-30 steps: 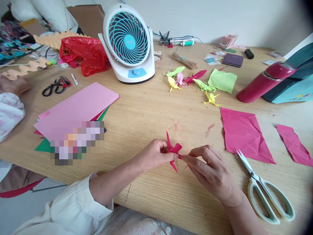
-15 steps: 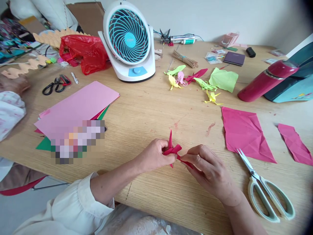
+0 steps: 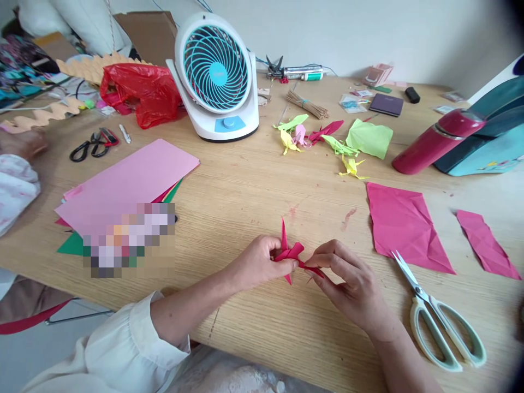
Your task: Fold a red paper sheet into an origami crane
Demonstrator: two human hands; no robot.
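Between my two hands, just above the table's front part, is a folded red paper crane (image 3: pixel 291 252) with pointed ends sticking out. My left hand (image 3: pixel 266 262) pinches its body between thumb and fingers. The fingertips of my right hand (image 3: pixel 346 278) close on a narrow point at its right side; part of that point is hidden by the fingers. To the right lie open-bladed scissors (image 3: pixel 421 292) with pale green handles, their tips touching a creased square of red paper (image 3: pixel 409 226). A narrow red paper strip (image 3: pixel 488 244) lies farther right.
Folded paper cranes (image 3: pixel 289 142) and a green sheet (image 3: pixel 370 138) lie at the back. A fan (image 3: pixel 216 76), red bag (image 3: pixel 141 93) and red flask (image 3: pixel 440 141) stand around. Pink paper (image 3: pixel 135 174) is stacked left; another person's hand (image 3: pixel 24 143) rests beyond pliers (image 3: pixel 96 143).
The fingers of my right hand have shifted slightly along the crane's right point, showing more of it. My left hand keeps its hold. The whole view has moved a little.
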